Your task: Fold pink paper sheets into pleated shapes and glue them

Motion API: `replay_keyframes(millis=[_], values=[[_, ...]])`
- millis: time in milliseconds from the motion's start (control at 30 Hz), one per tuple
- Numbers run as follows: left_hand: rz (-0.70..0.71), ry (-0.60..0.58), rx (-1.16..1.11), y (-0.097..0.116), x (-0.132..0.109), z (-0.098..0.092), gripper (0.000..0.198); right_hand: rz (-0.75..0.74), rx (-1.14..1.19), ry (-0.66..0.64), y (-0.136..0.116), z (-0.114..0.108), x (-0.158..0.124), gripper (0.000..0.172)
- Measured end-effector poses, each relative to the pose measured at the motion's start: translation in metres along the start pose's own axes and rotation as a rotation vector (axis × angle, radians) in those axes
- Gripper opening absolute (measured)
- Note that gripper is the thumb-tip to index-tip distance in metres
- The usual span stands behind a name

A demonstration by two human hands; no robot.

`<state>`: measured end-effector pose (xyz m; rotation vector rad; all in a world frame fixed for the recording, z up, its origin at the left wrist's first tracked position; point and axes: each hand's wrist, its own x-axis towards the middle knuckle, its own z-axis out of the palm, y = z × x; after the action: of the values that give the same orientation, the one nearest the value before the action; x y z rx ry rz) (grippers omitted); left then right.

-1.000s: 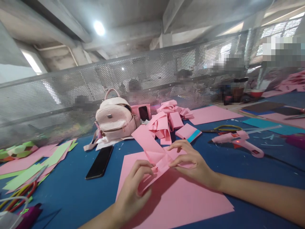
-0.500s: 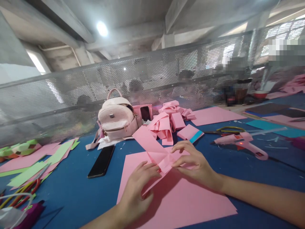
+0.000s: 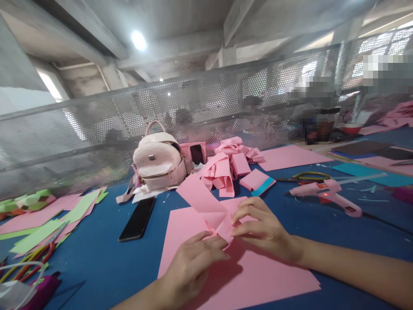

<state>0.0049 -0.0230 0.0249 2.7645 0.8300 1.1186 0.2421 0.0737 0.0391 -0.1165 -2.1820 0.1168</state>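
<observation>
Between my two hands is a folded pink paper strip (image 3: pixel 201 196), one long end pointing away to the upper left and creased flaps near my fingers. My left hand (image 3: pixel 195 265) grips its near side, the fingers bent over the lower flap; the thumb is mostly hidden. On the other side my right hand (image 3: pixel 263 228) pinches the right edge of the folds between thumb and fingers. Beneath both hands lie large pink paper sheets (image 3: pixel 274 280), and the strip is held just above them, casting a shadow.
A black phone (image 3: pixel 137 219) and a pale pink backpack (image 3: pixel 158 161) are at the left. Beyond my hands sits a heap of folded pink paper (image 3: pixel 222 168). To the right lie a pink glue gun (image 3: pixel 325 193) and scissors (image 3: pixel 311 175); more scissors (image 3: pixel 32 260) lie far left.
My left hand has shifted slightly right, its fingers now folded over the lower flap. The strip's far end has swung a little left and nearer. My right hand stays nearly in place.
</observation>
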Motion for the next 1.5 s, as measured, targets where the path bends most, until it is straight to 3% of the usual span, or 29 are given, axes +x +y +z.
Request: replay_keyframes(millis=[367, 533, 633, 767, 933, 1067, 1167, 1267, 1500], values=[[0.025, -0.028, 0.116, 0.006, 0.004, -0.002, 0.021, -0.176, -0.162, -0.055, 0.0, -0.001, 0.002, 0.013], [0.171, -0.034, 0.459, 0.008, -0.001, 0.002, 0.011, -0.258, -0.231, -0.13, 0.006, 0.002, -0.004, 0.012], [0.232, -0.046, 0.641, 0.016, -0.005, 0.01, 0.019, -0.292, -0.259, -0.199, 0.009, 0.007, -0.007, 0.015], [0.136, -0.062, 0.692, 0.023, -0.01, 0.023, 0.026, -0.323, -0.267, -0.338, 0.013, 0.012, -0.004, 0.022], [-0.003, -0.156, 0.599, 0.02, -0.017, 0.033, 0.018, -0.336, -0.271, -0.465, 0.02, 0.012, -0.003, 0.033], [-0.07, -0.203, 0.494, 0.018, -0.016, 0.028, 0.051, -0.3, -0.239, -0.462, 0.025, 0.008, -0.004, 0.032], [-0.117, -0.201, 0.412, 0.018, -0.011, 0.02, 0.059, -0.247, -0.237, -0.507, 0.026, 0.007, -0.004, 0.028], [-0.133, -0.183, 0.438, 0.017, -0.007, 0.015, 0.057, -0.213, -0.164, -0.589, 0.026, 0.005, -0.003, 0.023], [-0.209, -0.224, 0.459, 0.016, -0.007, 0.015, 0.037, -0.204, -0.059, -0.603, 0.022, 0.005, -0.003, 0.028]])
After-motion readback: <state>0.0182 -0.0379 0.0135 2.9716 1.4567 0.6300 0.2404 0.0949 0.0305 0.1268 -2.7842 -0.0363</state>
